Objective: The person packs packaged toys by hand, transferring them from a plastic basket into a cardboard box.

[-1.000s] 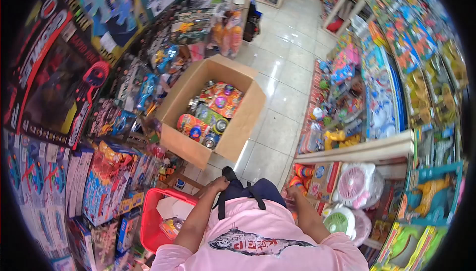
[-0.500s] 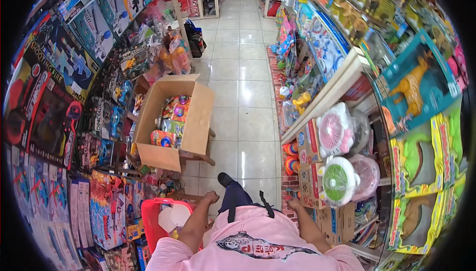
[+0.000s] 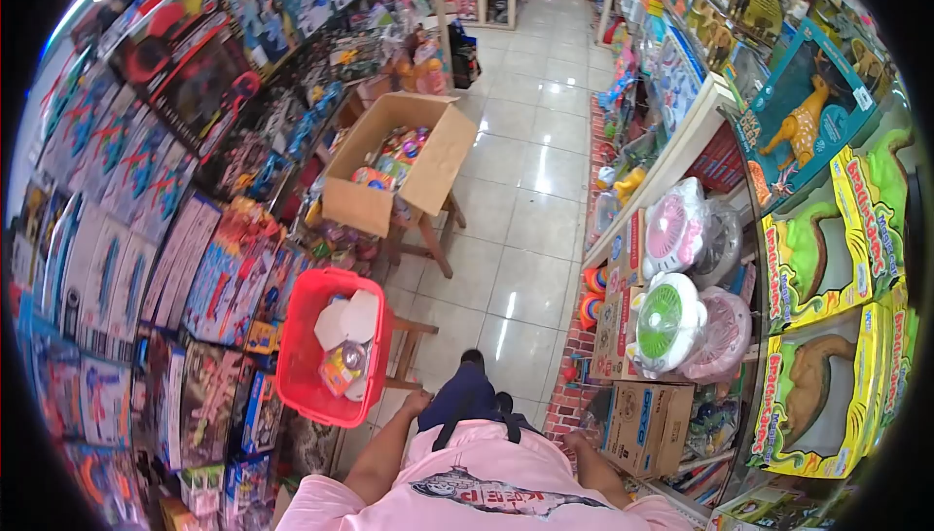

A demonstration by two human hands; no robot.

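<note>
My left hand (image 3: pixel 418 401) hangs low at my side, to the right of a red plastic basket (image 3: pixel 288 361). White round pieces (image 3: pixel 349 320) and clear-wrapped colourful items (image 3: pixel 342 368) lie in the basket, which stands on a wooden stool (image 3: pixel 413 329). My right hand (image 3: pixel 576 441) hangs by my other side, near a brick-patterned ledge (image 3: pixel 569 405) and a cardboard carton (image 3: pixel 646 434). Neither hand visibly holds anything; their fingers are too small and partly hidden to make out.
An open cardboard box (image 3: pixel 440 166) of packaged toys sits on a wooden stool ahead. Boxed toys (image 3: pixel 233 259) fill the left shelves. On the right are round fans (image 3: pixel 665 322) in plastic and a boxed deer figure (image 3: pixel 803 123). A tiled aisle (image 3: pixel 525 200) runs between.
The view has turned left and lower, bringing the whole red basket into sight. Another foot shows below me. Both hands stay low at my sides.
</note>
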